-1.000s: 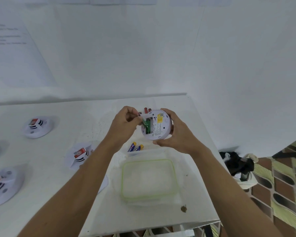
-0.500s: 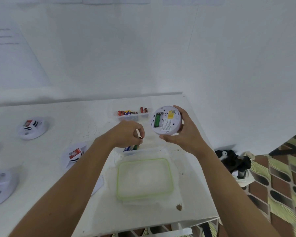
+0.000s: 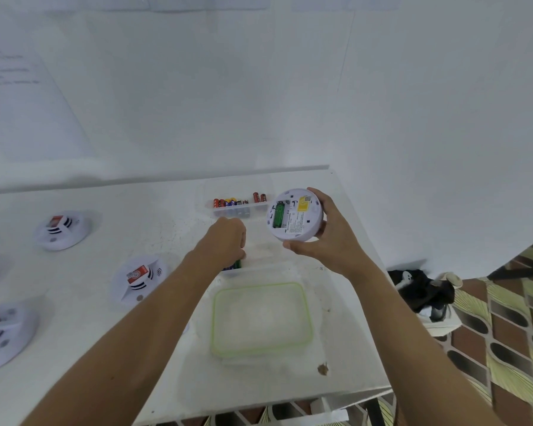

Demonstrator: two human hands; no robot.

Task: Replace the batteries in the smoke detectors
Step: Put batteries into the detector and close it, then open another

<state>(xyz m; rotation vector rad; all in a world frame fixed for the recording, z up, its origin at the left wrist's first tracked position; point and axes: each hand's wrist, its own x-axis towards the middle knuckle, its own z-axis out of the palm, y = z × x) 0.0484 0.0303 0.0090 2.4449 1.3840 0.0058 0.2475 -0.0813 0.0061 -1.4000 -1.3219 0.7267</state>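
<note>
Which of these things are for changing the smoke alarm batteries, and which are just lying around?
For the job:
- smoke detector held in the right hand
- left hand at the near clear container
- battery tray
- other detectors on the table

Just lying around:
- green-rimmed lid
- black bundle beside the table
</note>
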